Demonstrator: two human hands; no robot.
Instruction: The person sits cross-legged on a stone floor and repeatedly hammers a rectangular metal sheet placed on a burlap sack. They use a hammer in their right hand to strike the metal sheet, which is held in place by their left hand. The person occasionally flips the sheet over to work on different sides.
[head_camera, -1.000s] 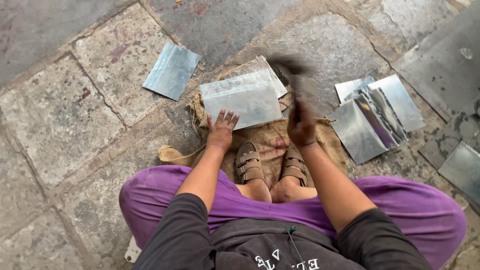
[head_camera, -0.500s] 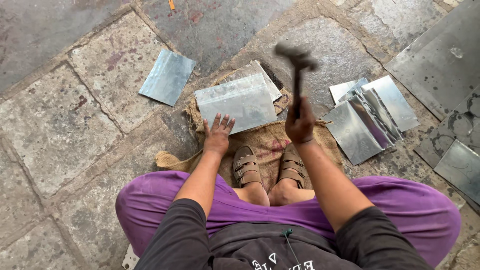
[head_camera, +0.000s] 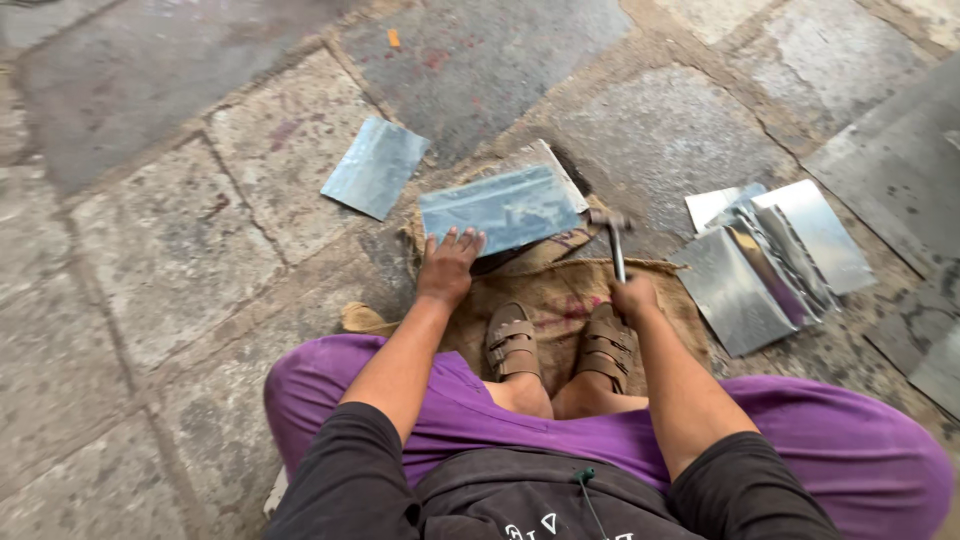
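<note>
A rectangular sheet of dull grey metal (head_camera: 500, 208) lies at about twelve o'clock from the seated person, resting on a brown burlap sack (head_camera: 560, 300) spread on the ground. Its surface is smooth, faintly bluish and slightly reflective. The left hand (head_camera: 447, 263) presses flat on the sheet's near edge, fingers spread and holding nothing. The right hand (head_camera: 633, 296) is closed around the handle of a small metal-headed hammer (head_camera: 612, 235), whose head sits at the sheet's right corner. A second grey metal sheet (head_camera: 374, 166) lies apart at ten o'clock, and a stack of shiny metal sheets (head_camera: 765, 262) lies at two o'clock. The ground is worn, stained stone paving (head_camera: 160, 250) with sandy joints.
</note>
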